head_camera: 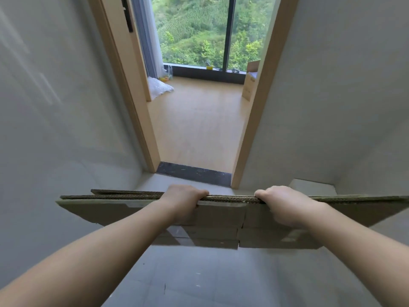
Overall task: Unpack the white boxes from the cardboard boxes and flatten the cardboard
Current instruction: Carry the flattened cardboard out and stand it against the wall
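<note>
**Two hands, one flattened stack**

Two hands carry one stack of flattened cardboard (pixel 221 216), held on edge in front of the doorway (pixel 194 107). The left hand (pixel 184 199) and the right hand (pixel 285 202) each curl over the stack's top edge, fingers hooked on the far side, thumbs on the near face. The cardboard hangs below both hands, above the grey floor (pixel 221 280). One standing cardboard box (pixel 250 85) shows beyond the doorway, at the right.

The flattened cardboard (pixel 219 220), several brown corrugated layers stacked together, stands on edge, upright and crosswise, above the grey tiled floor before the doorway.
</note>
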